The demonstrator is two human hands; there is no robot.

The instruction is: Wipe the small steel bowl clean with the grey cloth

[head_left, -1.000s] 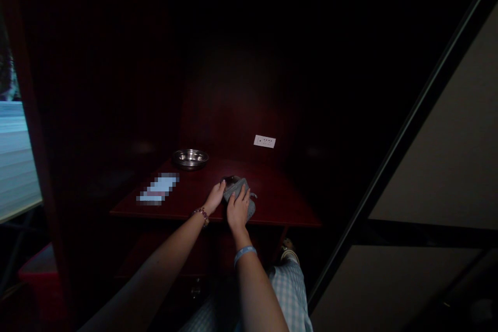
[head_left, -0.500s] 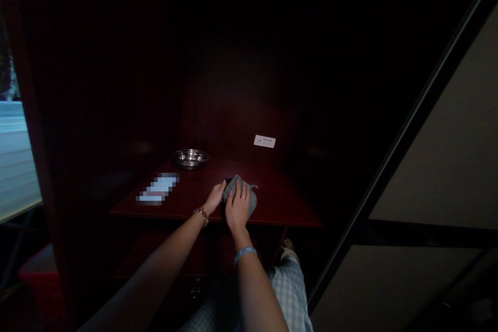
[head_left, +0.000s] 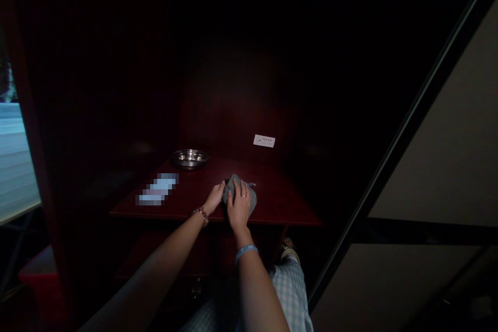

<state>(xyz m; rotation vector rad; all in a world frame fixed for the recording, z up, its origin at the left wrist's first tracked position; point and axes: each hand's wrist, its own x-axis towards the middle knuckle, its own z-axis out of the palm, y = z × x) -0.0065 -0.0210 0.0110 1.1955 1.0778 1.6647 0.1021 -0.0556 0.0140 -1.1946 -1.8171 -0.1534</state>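
Observation:
A small grey cloth (head_left: 251, 198) lies bunched on a dark red wooden table (head_left: 280, 202) near its front edge. My right hand (head_left: 238, 208) lies flat on top of the cloth, fingers stretched forward, a ring on one finger and a blue band on the wrist. My left hand (head_left: 214, 200), with a beaded bracelet, holds the cloth's left edge; its fingertips are tucked against the fabric.
A shiny metal bowl (head_left: 190, 158) stands at the table's back left. A blurred flat item (head_left: 157, 189) lies on the left side. A white socket plate (head_left: 264, 140) sits on the dark back wall. A pale sloping panel (head_left: 447, 166) rises to the right.
The cloth has been pressed flatter and shifted slightly away from me. My right hand slid forward on it; my left hand stayed at its left edge.

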